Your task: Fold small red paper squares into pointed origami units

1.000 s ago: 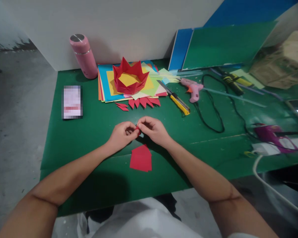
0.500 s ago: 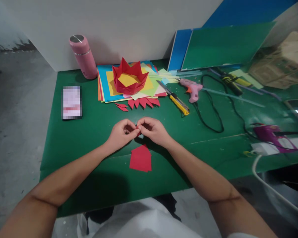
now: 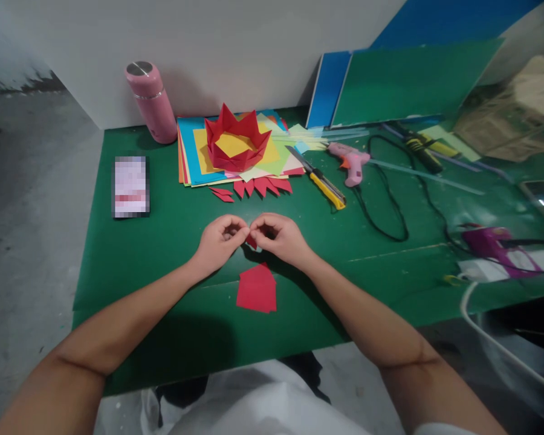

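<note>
Head view: my left hand (image 3: 221, 241) and right hand (image 3: 278, 235) meet over the worktop (image 3: 172, 241), about midway between its near and far edges. Thumb and forefinger of each are pinched on a small red piece (image 3: 252, 241), my other fingers curled in. The fingertips cover much of it, so I can't tell its full shape, nor whether it touches the worktop.

Straight below it, toward the near edge, lies a little pile of red paper (image 3: 257, 290). Beyond my hands, small red points (image 3: 260, 187) lie in a row along the near side of a stack of coloured sheets (image 3: 189, 151), with a couple of slimmer ones at the left end. On that stack sits a red spiky ring (image 3: 240, 162), with yellow showing through its middle.

The bottle (image 3: 154, 112) stands by the worktop's far left corner; a blurred-out packet (image 3: 130, 186) lies nearer me, close to the left edge. To the right of the stack, the yellow cutter (image 3: 329, 192) lies slantwise with its blade showing, and just past it rests the pink glue gun (image 3: 356, 166), its dark cord looping toward the near edge. Green and blue boards (image 3: 403, 84) lean along the far edge.
</note>
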A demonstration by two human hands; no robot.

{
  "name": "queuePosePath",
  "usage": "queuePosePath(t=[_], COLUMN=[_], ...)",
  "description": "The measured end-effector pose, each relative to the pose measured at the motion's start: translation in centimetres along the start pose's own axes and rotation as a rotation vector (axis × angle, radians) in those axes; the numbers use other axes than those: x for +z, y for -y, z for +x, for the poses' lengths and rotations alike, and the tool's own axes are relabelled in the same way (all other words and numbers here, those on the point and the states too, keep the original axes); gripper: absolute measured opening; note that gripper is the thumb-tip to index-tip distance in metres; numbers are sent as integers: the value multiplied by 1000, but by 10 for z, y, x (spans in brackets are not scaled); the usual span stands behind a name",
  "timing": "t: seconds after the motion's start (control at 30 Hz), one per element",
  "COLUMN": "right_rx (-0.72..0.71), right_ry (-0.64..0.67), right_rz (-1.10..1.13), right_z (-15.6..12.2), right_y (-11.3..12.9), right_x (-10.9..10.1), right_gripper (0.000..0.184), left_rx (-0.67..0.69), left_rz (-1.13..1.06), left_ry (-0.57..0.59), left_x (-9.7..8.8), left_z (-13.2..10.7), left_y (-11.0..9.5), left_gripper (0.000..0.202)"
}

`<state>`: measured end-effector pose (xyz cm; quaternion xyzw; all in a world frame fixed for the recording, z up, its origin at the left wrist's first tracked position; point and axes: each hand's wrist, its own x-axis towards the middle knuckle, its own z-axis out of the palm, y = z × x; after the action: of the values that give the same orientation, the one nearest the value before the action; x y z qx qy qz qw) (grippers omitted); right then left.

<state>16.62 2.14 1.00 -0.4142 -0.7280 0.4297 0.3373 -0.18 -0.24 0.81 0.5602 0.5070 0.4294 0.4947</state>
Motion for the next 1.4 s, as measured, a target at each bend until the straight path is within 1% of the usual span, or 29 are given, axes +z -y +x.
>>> queuePosePath(t=[0.17, 0.3, 0.4, 0.47, 0.53, 0.63, 0.8, 0.9, 1.07, 1.17, 1.27, 1.4], right_rx=[48, 42, 58, 101, 145, 175, 203, 214, 199, 172, 104, -10], right_ry=[6, 8, 27, 65, 94, 82, 61, 57, 37, 34, 31, -22], right_rz=[27, 50, 105, 178, 244, 275, 289, 306, 272, 220, 124, -39], right_z=[0, 1, 1, 2, 2, 3, 4, 4, 4, 2, 1, 1], right_y=[-2, -4, -5, -5, -5, -4, -4, -4, -8, -11, -11, -8], right_x=[1, 2, 1, 0, -3, -5, -6, -5, -3, -1, 0, 0], right_gripper=[9, 9, 11, 15, 21, 28, 28, 27, 20, 13, 4, 6], left_rx=[-12, -86, -106, -91, -66, -33, -9, 5, 0, -61, -132, -136], left_rz=[-73, -162, -200, -212, -225, -263, -324, -312, -257, -193, -125, -45], left_ry=[-25, 3, 41, 63, 60, 29, 22, 21, 16, 28, 51, 59], left_x=[-1, 0, 1, 1, 1, 1, 1, 2, 3, 1, 0, 0], left_z=[1, 1, 1, 1, 2, 4, 4, 3, 2, 2, 1, 1], left_y=[0, 1, 2, 3, 4, 5, 7, 6, 6, 5, 5, 5], left_gripper=[14, 20, 23, 25, 26, 28, 29, 29, 27, 21, 12, 10])
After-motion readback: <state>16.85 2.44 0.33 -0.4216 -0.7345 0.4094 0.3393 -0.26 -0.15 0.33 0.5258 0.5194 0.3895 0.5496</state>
